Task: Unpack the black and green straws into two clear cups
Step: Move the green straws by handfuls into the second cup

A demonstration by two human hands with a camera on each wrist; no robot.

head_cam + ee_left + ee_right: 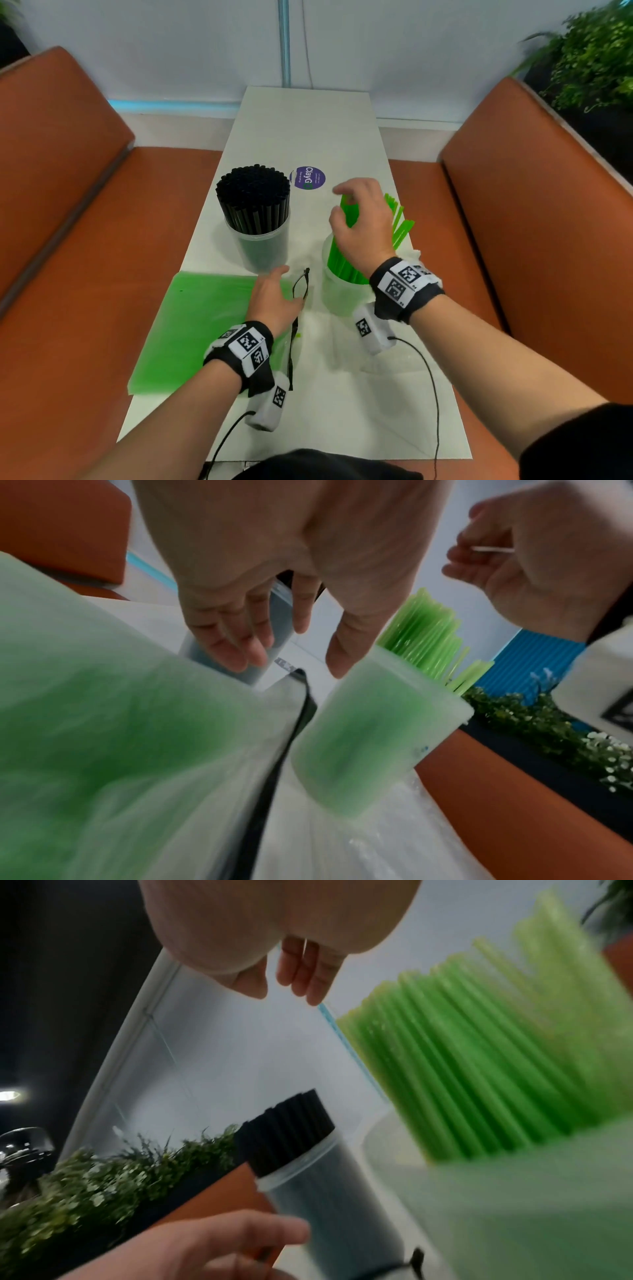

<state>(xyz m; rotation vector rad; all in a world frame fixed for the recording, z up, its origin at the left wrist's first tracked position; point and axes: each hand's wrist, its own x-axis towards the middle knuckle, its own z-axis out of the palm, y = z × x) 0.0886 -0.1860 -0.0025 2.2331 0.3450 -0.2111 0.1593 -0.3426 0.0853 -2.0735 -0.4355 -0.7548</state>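
Observation:
A clear cup (262,250) packed with black straws (253,195) stands left of centre on the white table (308,130). To its right, a second clear cup (339,298) holds green straws (399,222) that lean and fan out. My right hand (342,205) hovers over the green straws' tips with loosely bent fingers, holding nothing; the right wrist view shows its fingertips (308,991) clear of the straws (479,1064). My left hand (281,284) lies open on a flat green plastic bag (198,329), its fingers (240,647) near the black cup's base.
A black strip (301,284) runs along the bag's edge between the cups. Clear crumpled wrapping (394,363) lies at the front right. A purple round sticker (308,177) sits behind the cups. Orange benches (68,205) flank the table; plants (596,65) stand at the far right.

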